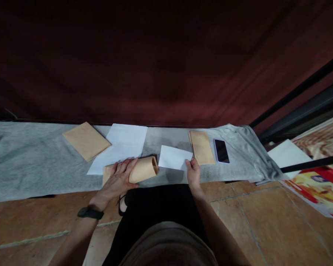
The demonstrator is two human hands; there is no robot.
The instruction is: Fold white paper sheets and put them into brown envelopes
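My left hand (119,179) lies with its fingers spread over a brown envelope (144,170), pressing on it near the front edge of the cloth-covered surface. The envelope's mouth gapes open toward the right. Between thumb and fingers, my right hand (193,170) pinches the right end of a folded white paper (173,157). That paper is just right of the envelope's mouth, apart from it. Larger white sheets (127,142) with a crease lie behind my left hand, partly under the brown envelope.
Grey cloth (30,159) covers the narrow surface. Brown envelopes (86,142) lie at the left, and more brown envelopes (203,147) at the right beside a phone (222,151). A dark red curtain (155,66) hangs behind. Black bars (299,88) and a colourful box (322,186) are at far right.
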